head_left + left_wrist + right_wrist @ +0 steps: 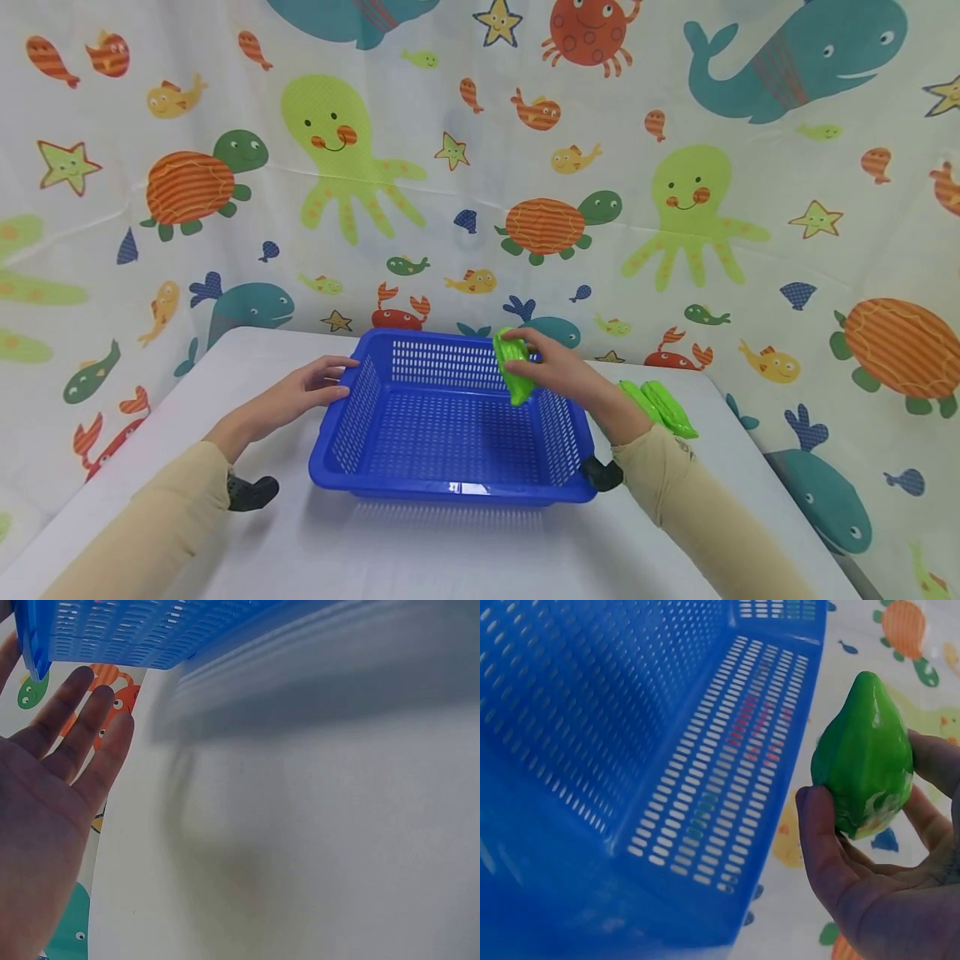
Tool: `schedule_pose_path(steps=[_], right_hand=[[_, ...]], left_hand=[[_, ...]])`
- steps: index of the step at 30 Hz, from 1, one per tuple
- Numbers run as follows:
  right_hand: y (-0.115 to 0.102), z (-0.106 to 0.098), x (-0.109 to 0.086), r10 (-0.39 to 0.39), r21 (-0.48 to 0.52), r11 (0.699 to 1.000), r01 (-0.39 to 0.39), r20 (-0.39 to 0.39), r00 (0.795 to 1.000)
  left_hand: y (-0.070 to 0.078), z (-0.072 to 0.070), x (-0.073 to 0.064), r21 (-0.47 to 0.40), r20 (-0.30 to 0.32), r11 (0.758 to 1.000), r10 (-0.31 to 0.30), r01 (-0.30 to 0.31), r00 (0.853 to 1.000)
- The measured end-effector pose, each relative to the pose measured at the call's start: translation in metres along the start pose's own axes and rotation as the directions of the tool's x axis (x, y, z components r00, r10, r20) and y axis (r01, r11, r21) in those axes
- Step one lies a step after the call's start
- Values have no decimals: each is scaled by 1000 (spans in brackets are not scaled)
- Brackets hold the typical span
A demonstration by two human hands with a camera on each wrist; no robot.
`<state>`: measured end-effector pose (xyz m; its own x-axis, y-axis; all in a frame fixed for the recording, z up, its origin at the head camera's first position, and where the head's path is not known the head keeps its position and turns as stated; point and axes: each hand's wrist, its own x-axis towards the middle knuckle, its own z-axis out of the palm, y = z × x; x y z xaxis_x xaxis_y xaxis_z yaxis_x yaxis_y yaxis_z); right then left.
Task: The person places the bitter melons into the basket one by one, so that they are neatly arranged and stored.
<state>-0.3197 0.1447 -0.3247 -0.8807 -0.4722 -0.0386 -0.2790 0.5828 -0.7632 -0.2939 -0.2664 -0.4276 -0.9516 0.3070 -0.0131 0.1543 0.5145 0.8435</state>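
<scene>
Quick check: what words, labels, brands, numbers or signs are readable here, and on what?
No readable text in any view.
Blue basket: none legible; the pale patch on its front rim may be glare or a label.
Green item in the right hand: none seen.
Green items on the table: too small to tell.
Backdrop cloth: sea-animal pictures, no lettering seen.

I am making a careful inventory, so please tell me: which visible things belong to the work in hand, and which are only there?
Belonging to the work:
right hand, holding a green fruit-shaped object
left hand, at the basket's left rim
blue basket
green pieces on the table, probably

Only there:
sea-animal cloth behind
white table, merely support
</scene>
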Motion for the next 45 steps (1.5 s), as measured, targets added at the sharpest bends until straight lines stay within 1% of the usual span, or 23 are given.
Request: schedule_pose_path(steps=[4, 14, 20, 27, 37, 42, 45], right_hand=[[-4, 9, 9, -4, 10, 1000, 4, 16, 1000], [-11, 33, 26, 25, -4, 1000, -25, 23, 999], [-19, 52, 38, 22, -18, 1000, -21, 62, 998], [-30, 70, 49, 8, -58, 998, -2, 103, 995], [-37, 93, 67, 21, -118, 993, 0, 176, 984], [-37, 104, 72, 30, -158, 987, 9, 241, 970], [-36, 109, 75, 44, -162, 987, -2, 254, 966]], left_hand=[[2, 0, -1, 1, -2, 1000, -4, 4, 1000], [2, 1, -1, 6, -3, 1000, -1, 1, 1000], [-1, 1, -2, -1, -3, 1000, 0, 0, 1000], [1, 1, -2, -1, -2, 1000, 0, 0, 1000], [2, 0, -4, -3, 1, 1000, 2, -2, 1000], [2, 0, -4, -6, 3, 1000, 4, -4, 1000], [2, 0, -4, -5, 5, 1000, 3, -3, 1000]])
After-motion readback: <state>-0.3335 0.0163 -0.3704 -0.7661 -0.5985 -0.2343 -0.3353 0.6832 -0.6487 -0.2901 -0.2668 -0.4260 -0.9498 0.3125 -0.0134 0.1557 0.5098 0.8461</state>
